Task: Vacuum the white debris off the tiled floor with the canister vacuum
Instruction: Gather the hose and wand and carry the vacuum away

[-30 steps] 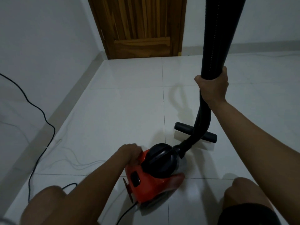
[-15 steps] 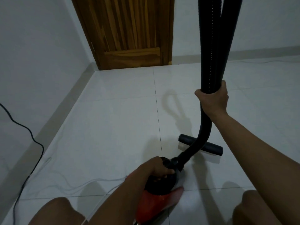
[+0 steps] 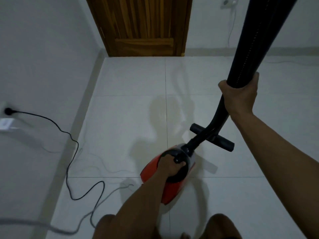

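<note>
The tiled floor (image 3: 120, 118) fills most of my view, its tiles running on ahead to the wooden door (image 3: 141, 23) and out to the right. The left wall (image 3: 34, 49) and its skirting close that side in, so I judge the room to sweep lies forward and rightward. The black hose (image 3: 269, 40) rises thick past the camera on the right, and my right hand (image 3: 239, 94) has its fingers wrapped round it where it narrows to the wand. The canister vacuum (image 3: 172, 192), red with a black top, is low at centre, near my knees. My left hand (image 3: 170, 165) is clenched round its carry handle, and I cannot tell whether it stands on the tiles or hangs just above them. The floor nozzle (image 3: 222, 144) lies just beyond the canister. The white debris I cannot pick out for certain against such pale tiles. My worry is the black power cord (image 3: 69, 135), looping from the wall plug (image 3: 7, 111) across the floor beside a grey cable (image 3: 103, 195): haul the canister forward or right and the slack could snag, yank the plug, or foul the nozzle
</note>
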`<state>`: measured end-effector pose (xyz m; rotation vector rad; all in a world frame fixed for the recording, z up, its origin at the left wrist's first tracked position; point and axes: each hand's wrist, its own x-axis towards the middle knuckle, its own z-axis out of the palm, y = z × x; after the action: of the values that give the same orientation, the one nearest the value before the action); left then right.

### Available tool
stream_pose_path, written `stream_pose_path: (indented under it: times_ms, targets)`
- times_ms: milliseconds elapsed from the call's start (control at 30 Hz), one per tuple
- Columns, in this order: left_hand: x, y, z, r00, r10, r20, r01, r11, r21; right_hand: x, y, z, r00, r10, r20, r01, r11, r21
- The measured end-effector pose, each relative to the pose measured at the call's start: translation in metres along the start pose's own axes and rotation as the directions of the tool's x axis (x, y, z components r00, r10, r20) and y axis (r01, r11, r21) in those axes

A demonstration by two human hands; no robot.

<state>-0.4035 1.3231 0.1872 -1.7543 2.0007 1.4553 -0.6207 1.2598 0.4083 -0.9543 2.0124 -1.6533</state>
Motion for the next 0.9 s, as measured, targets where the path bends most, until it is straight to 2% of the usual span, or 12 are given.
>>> stream_pose_path:
  times_ms: [167, 300, 600, 900]
  targets:
    - [-0.092, 0.073, -0.093, 0.999, -0.038, 0.017, 0.040, 0.995, -0.090, 0.014, -0.149, -0.016, 0.998, -0.036, 0.057, 0.036, 0.999, -0.010]
    - [-0.142, 0.108, -0.164, 0.993, -0.113, -0.035, 0.104, 0.975, -0.197, 0.017, -0.232, -0.010, 0.995, -0.038, 0.088, 0.038, 0.999, -0.005]
    - [-0.150, 0.106, -0.304, 0.971, -0.216, -0.099, 0.167, 0.917, -0.362, 0.036, -0.315, 0.080, 0.967, -0.110, 0.229, 0.079, 0.987, 0.140]
    - [-0.048, 0.100, -0.457, 0.918, -0.335, -0.214, 0.193, 0.846, -0.497, 0.137, -0.347, 0.246, 0.886, -0.252, 0.390, 0.172, 0.958, 0.229]
